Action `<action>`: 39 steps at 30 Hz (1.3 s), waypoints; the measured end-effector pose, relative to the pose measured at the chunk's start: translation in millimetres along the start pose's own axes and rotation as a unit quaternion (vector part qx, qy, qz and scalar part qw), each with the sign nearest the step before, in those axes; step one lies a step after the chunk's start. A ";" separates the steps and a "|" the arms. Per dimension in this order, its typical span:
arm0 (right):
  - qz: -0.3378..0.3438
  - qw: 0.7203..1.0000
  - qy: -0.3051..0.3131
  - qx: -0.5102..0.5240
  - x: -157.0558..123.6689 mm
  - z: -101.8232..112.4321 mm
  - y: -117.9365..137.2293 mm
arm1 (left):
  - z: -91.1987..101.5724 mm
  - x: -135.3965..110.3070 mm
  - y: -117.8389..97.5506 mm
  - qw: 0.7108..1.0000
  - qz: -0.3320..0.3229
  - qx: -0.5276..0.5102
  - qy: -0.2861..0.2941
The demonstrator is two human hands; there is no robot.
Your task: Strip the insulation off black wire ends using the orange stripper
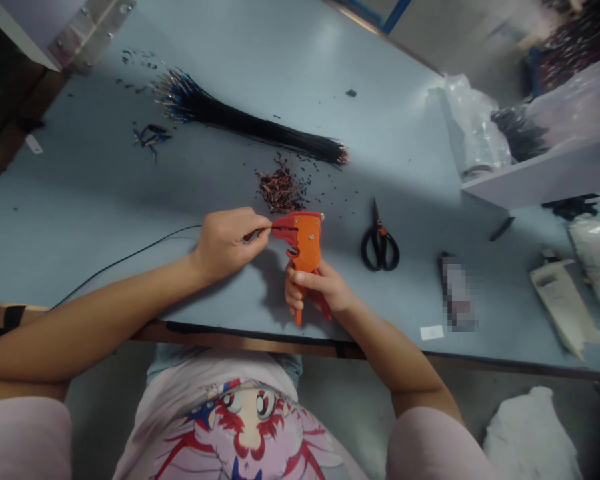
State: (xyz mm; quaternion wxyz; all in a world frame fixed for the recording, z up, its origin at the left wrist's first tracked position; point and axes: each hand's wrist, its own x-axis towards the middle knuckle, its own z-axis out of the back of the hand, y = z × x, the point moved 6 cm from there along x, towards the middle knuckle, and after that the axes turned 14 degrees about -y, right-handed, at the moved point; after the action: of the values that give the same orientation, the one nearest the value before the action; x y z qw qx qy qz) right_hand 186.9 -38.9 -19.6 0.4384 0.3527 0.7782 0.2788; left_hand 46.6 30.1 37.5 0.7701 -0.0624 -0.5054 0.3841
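The person's left hand (229,244) is pinching a thin black wire (145,248) between thumb and fingertips, its end entering the orange wire stripper (305,241). The right hand (315,289) is closing around the stripper's handles, fingers curled. The stripper is hovering above the grey-blue workbench (395,87), near its front edge. Just beyond the stripper, a heap of copper-coloured wire scraps (280,191) is lying; black-handled scissors (379,241) are resting to its right, and a bundle of black wires (250,123) is stretching farther beyond it.
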 end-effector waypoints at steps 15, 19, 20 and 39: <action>-0.007 1.000 -0.001 0.003 -1.8 -2.8 0.4 | -0.6 1.4 1.2 0.999 0.026 -0.020 0.005; -0.012 1.000 -0.004 0.008 -1.7 -4.0 -0.6 | -1.9 0.5 2.2 0.999 0.027 -0.016 0.013; -0.014 1.000 -0.007 0.016 -1.1 -3.7 -1.2 | -2.8 0.2 2.8 0.999 0.027 -0.014 0.016; 0.048 0.973 -0.127 0.187 4.1 39.8 42.2 | 3.9 5.8 56.5 0.987 0.154 0.012 -0.051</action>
State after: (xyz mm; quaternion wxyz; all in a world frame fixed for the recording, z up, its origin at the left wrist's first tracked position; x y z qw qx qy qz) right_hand 233.2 -5.6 -8.5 0.4460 0.4977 0.7369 0.1018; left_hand 14.6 72.2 16.3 0.6759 -0.1109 -0.5238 0.5065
